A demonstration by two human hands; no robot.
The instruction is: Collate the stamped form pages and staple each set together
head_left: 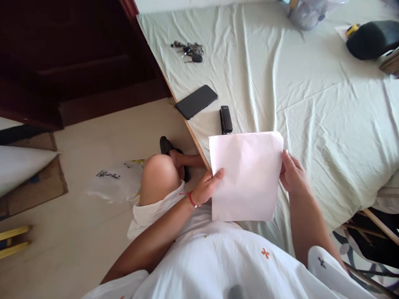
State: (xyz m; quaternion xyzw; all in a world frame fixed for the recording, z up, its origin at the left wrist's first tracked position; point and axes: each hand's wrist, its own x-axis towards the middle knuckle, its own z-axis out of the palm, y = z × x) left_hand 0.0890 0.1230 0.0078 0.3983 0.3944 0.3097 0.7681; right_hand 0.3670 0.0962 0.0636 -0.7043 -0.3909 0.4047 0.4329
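Observation:
A white sheet of paper (246, 178), possibly more than one layer, is held up in front of my body over the near edge of the table. My left hand (207, 185) grips its left edge, thumb on top and fingers hidden behind. On the right edge, my right hand (292, 171) pinches the paper the same way. Just past the top edge of the paper lies a black stapler (226, 119), its near end close to or partly behind the sheet.
A black phone (196, 101) lies at the table's left edge, with a bunch of keys (193, 50) farther back. The pale green cloth (311, 104) is wrinkled. A dark rounded object (370, 40) and a plastic bag (308, 12) are at the far right. Another plastic bag (116, 180) lies on the floor.

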